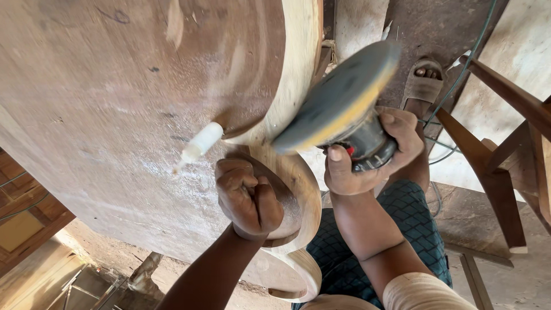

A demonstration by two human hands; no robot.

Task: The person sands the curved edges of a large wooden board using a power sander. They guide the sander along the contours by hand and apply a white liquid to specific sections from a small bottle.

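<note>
A large brown wooden panel (109, 97) with a pale curved scroll edge (298, 189) fills the left and middle. My left hand (248, 198) is a closed fist holding a small white glue bottle (200, 143), its nozzle touching the panel face. My right hand (373, 155) grips an electric disc sander (338, 97). Its round pad is tilted up, just right of the panel's curved edge, apart from the wood.
A dark wooden frame with slanted legs (499, 143) stands at the right. My sandalled foot (423, 83) rests on the dusty floor, with a green cable (459, 80) running past it. Wooden boards (23, 229) lie at the lower left.
</note>
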